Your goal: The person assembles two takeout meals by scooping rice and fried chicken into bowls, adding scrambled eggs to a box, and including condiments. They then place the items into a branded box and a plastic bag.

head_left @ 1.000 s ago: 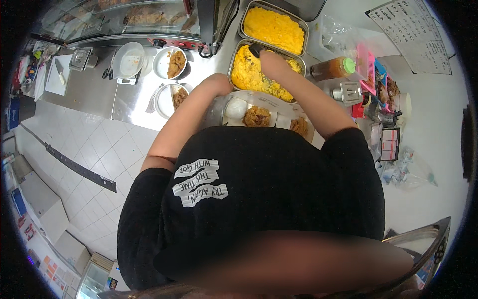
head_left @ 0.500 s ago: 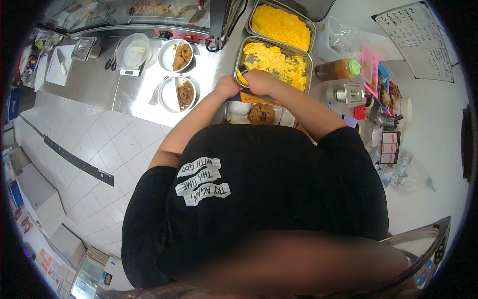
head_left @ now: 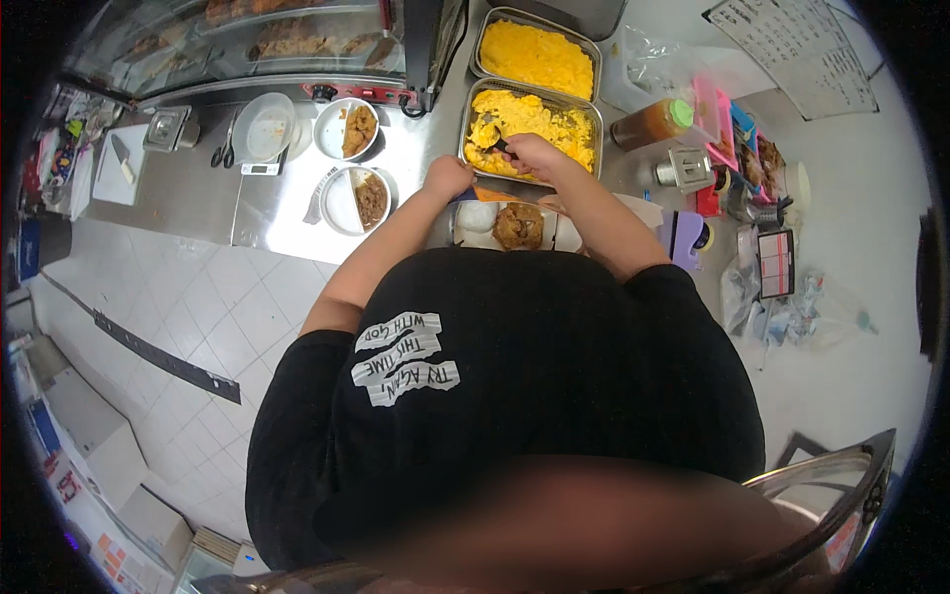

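My right hand [head_left: 535, 154] is closed around the black handle of a serving spoon [head_left: 503, 146], whose end is in the scrambled egg [head_left: 539, 124] of the nearer metal tray [head_left: 600, 139]. My left hand [head_left: 450, 178] is closed at the blue and orange lid [head_left: 487, 194] of a takeaway box; its fingertips are partly hidden. Close to my chest lies the open box, holding a mound of white rice [head_left: 477, 215] and a piece of brown fried chicken [head_left: 519, 227]. My right forearm and shirt cover part of the box.
A second egg tray [head_left: 539, 54] stands behind. To the left are two white bowls of meat [head_left: 358, 131] [head_left: 370, 201], a plastic bowl [head_left: 263, 127] on a scale, scissors [head_left: 224, 153] and a knife [head_left: 123, 158]. Rightward stand a sauce bottle [head_left: 648, 125] and a purple tape dispenser [head_left: 683, 238].
My right hand has shifted away from my left hand and now holds the spoon over the egg. More of the box shows. The left hand stays at the lid.
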The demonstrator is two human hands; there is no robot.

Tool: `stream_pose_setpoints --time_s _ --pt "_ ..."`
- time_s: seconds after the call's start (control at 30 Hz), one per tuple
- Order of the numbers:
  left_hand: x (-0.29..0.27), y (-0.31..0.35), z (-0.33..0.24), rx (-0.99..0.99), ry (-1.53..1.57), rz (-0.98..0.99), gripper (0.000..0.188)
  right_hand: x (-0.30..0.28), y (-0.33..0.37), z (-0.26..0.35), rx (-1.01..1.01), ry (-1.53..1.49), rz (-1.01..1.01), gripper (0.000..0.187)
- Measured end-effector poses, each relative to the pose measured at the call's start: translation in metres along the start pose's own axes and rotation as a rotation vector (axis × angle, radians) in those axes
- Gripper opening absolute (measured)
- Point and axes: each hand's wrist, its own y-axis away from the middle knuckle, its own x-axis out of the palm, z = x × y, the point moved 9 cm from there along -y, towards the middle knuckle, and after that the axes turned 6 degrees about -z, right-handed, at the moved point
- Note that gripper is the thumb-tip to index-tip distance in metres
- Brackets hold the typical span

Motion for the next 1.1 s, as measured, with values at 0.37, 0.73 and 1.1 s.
stream_pose_setpoints --time_s 0.37,0.73,1.1 --pt "0.009 -0.019 0.003 -0.005 -0.006 0.119 0.037 -0.075 0.012 0.036 -0.362 0.929 -0.31 0.023" --pt "-0.003 -0.007 -0.004 -0.034 -0.06 0.106 0.041 0.056 0.009 0.08 -0.448 1.294 -0.16 0.02" --pt "-0.003 -0.002 -0.003 -0.072 -0.024 0.11 0.039 -0.001 -0.042 0.032 0.179 -0.152 -0.145 0.019"
